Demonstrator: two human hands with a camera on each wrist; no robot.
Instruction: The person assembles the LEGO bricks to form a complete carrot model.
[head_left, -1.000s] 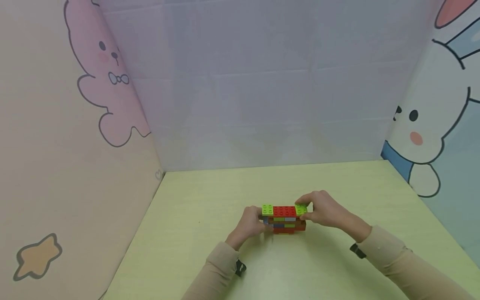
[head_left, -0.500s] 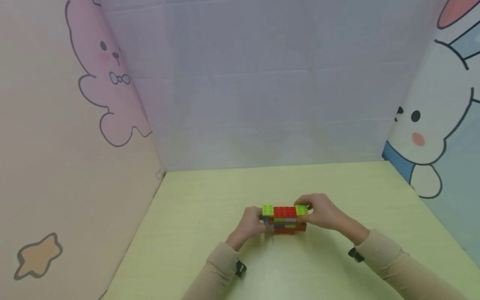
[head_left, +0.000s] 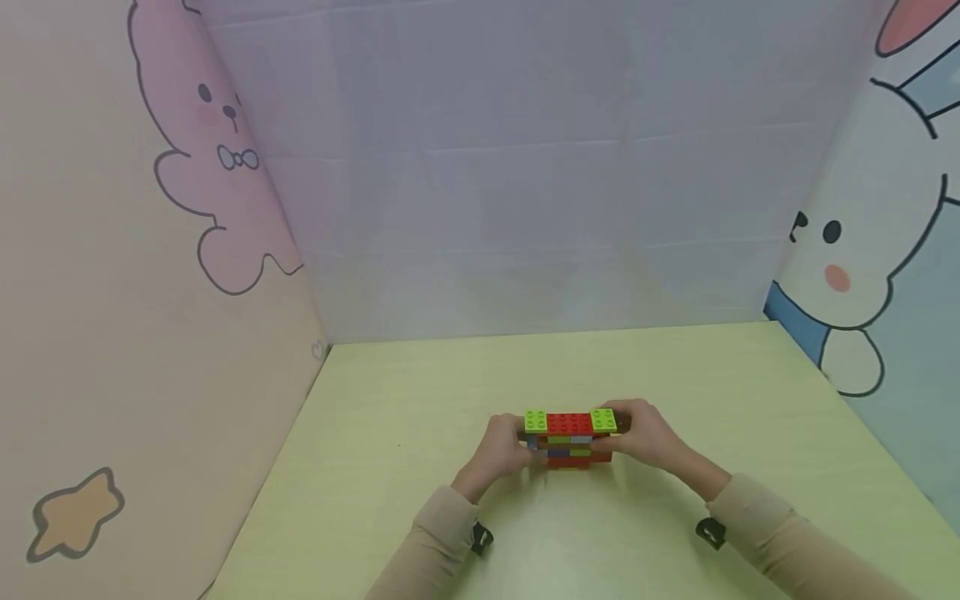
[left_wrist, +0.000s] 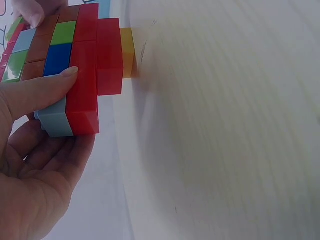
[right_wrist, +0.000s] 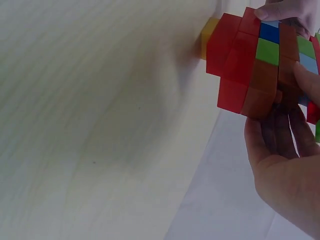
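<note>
A built block of toy bricks (head_left: 568, 425) stands upright over the table, with a red brick between two lime-green ones on top. Lower layers mix brown, green, blue, grey and red bricks, narrowing to a yellow brick (left_wrist: 128, 52) at the bottom. My left hand (head_left: 501, 446) grips the left end, its thumb (left_wrist: 55, 87) across the front on the blue and red bricks and its fingers behind. On the right end my right hand (head_left: 645, 433) holds on likewise, thumb in front on the brown layer, fingers (right_wrist: 280, 132) curled behind.
The pale yellow-green table (head_left: 420, 375) stretches around the bricks. A pale back wall (head_left: 480, 167) rises behind it, with cartoon-printed side walls: a pink bear (head_left: 217, 192) at left, a white rabbit (head_left: 847, 242) at right.
My right hand has shifted lower on the right end, its thumb and fingers off the top lime-green brick and onto the layers below. The left hand and the bricks stay nearly where they were.
</note>
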